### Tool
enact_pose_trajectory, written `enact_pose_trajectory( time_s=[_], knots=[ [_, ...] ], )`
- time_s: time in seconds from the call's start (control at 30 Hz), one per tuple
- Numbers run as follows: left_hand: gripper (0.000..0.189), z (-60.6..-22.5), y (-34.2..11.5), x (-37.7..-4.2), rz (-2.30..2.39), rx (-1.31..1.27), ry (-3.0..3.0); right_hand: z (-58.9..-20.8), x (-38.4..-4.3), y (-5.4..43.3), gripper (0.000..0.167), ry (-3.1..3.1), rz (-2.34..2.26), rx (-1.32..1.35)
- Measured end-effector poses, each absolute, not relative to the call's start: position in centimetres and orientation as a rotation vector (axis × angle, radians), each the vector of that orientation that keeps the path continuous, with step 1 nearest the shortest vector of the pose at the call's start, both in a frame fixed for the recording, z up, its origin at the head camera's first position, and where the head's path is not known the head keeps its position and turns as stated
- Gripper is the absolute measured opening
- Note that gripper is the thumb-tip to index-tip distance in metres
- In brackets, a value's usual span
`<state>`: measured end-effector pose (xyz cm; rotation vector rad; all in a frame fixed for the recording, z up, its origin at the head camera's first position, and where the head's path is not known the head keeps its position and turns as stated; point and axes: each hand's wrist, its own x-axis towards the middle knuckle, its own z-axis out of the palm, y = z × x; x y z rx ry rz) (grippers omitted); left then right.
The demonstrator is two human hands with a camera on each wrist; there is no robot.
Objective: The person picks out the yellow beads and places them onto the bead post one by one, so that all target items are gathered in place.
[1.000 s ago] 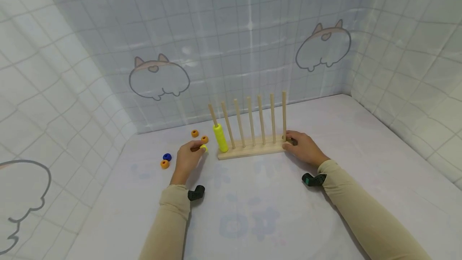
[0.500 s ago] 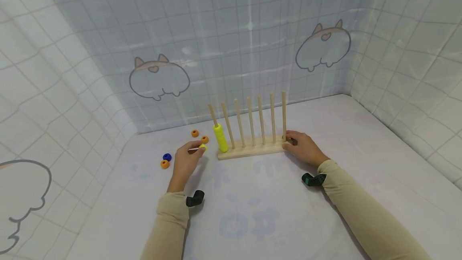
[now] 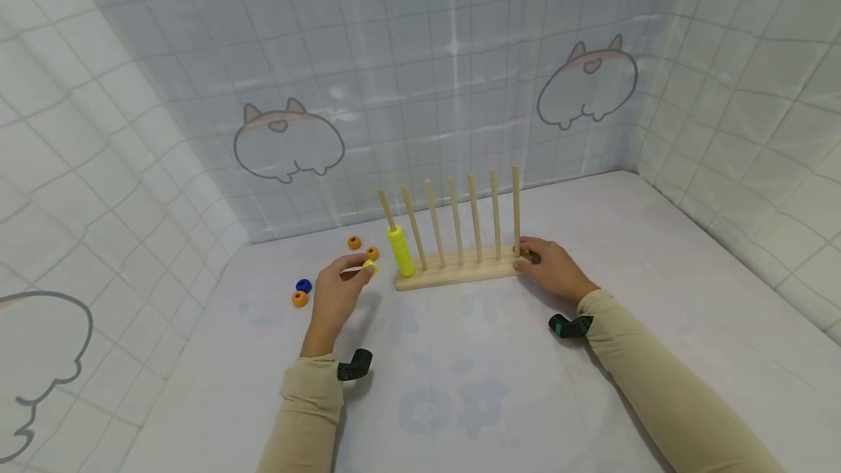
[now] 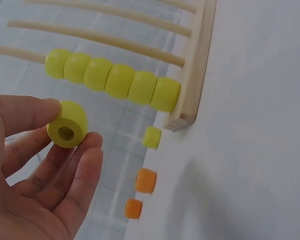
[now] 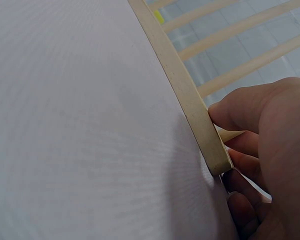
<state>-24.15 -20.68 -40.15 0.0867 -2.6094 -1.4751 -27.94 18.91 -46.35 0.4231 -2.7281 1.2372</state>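
Note:
My left hand (image 3: 338, 294) pinches a yellow bead (image 4: 68, 125) between thumb and fingers, its hole facing the left wrist camera. That bead is held left of a wooden peg rack (image 3: 460, 274) standing on the table. Six or so aside, several yellow beads (image 4: 121, 81) are stacked on the rack's leftmost peg, and the other pegs are bare. My right hand (image 3: 555, 268) grips the right end of the rack's base, thumb at the front and fingers behind. Another yellow bead (image 4: 151, 137) lies on the table by the rack's left end, hidden in the head view.
Two orange beads (image 3: 355, 242) lie behind my left hand. Farther left, a blue bead (image 3: 304, 286) sits beside another orange bead (image 3: 299, 299). A tile-patterned sheet (image 3: 420, 93) rises behind the white table surface (image 3: 460, 371) and along both sides.
My left hand has drawn back slightly toward me, and the pinched yellow bead has shifted a little with it. The right hand and rack have stayed in place.

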Motion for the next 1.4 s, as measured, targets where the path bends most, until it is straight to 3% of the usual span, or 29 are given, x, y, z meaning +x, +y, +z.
enact_pose_trajectory(
  time_s=[1.4],
  knots=[
    [0.037, -39.0, -19.9, -23.5, -1.626, -0.040, -2.379, -46.1, -27.8, 18.9, 0.047, -2.736, 1.225, 0.413]
  ],
)
